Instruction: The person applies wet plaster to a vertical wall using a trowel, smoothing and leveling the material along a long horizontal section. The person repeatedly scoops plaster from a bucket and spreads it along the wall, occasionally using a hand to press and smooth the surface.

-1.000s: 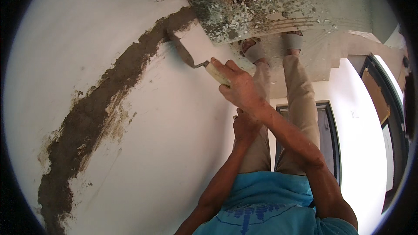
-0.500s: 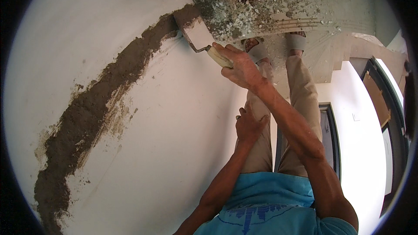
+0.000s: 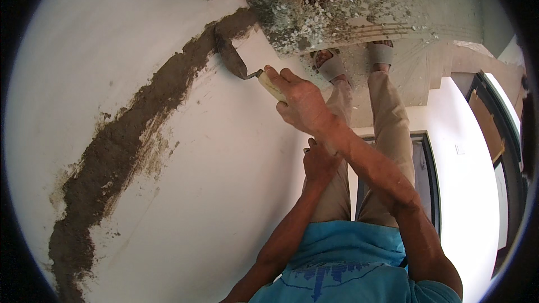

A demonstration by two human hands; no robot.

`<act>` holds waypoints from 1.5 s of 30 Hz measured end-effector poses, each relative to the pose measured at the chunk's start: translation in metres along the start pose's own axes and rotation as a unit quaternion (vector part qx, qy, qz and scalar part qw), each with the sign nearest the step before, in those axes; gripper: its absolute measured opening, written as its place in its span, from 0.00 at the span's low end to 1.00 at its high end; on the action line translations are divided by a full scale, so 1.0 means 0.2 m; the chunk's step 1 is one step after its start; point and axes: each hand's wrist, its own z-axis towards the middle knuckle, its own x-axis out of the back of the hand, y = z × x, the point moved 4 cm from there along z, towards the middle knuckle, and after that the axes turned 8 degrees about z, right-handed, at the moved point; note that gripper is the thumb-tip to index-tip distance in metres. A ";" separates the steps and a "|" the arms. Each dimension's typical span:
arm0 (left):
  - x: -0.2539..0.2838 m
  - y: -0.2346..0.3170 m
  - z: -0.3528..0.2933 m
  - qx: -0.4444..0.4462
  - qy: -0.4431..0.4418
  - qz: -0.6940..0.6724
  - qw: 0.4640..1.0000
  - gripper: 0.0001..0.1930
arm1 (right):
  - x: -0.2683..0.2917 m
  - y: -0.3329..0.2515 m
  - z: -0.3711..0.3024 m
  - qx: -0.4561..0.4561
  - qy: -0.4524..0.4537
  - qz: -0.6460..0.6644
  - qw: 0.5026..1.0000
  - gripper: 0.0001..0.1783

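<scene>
My right hand (image 3: 303,101) is closed round the pale handle of a trowel (image 3: 257,49). The trowel's flat blade carries dark wet mortar at its far end and along its left edge. That far end meets the upper end of a rough brown mortar strip (image 3: 120,143), which runs down the white wall (image 3: 213,179) to the lower left. My left hand (image 3: 321,165) rests on my left thigh, holding nothing that shows. Its thumb and fingers are apart and loosely bent, with part hidden behind my right forearm.
Crumbled rubble (image 3: 314,0) covers a ledge or step at the top. My sandalled feet (image 3: 331,66) stand just below it. A dark-framed opening (image 3: 429,174) is beside my legs, and a dark frame with a brown panel (image 3: 485,126) stands at the far right.
The trowel has moved slightly left and down with my right hand, and its blade has tilted, showing more mortar on its left edge. My left hand stays on the thigh.
</scene>
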 end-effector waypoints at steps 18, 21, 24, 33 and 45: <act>-0.07 -0.03 0.00 -0.132 0.131 -0.007 0.983 0.34 | 0.04 -0.04 -0.20 -0.055 -0.015 0.009 0.998 0.46; -0.02 0.00 0.00 -0.036 0.065 -0.030 0.997 0.35 | 0.13 0.03 -0.14 -0.066 0.038 0.035 0.996 0.42; 0.11 0.08 -0.01 0.038 0.002 -0.034 0.999 0.36 | 0.13 0.07 -0.01 -0.047 0.071 0.077 0.993 0.41; -0.04 -0.01 -0.04 -0.153 0.214 -0.021 0.965 0.25 | -0.05 -0.07 -0.08 0.001 0.010 0.019 1.000 0.45; -0.09 -0.06 0.00 -0.047 0.069 -0.031 0.996 0.35 | -0.03 0.00 0.04 -0.007 0.063 0.065 0.996 0.43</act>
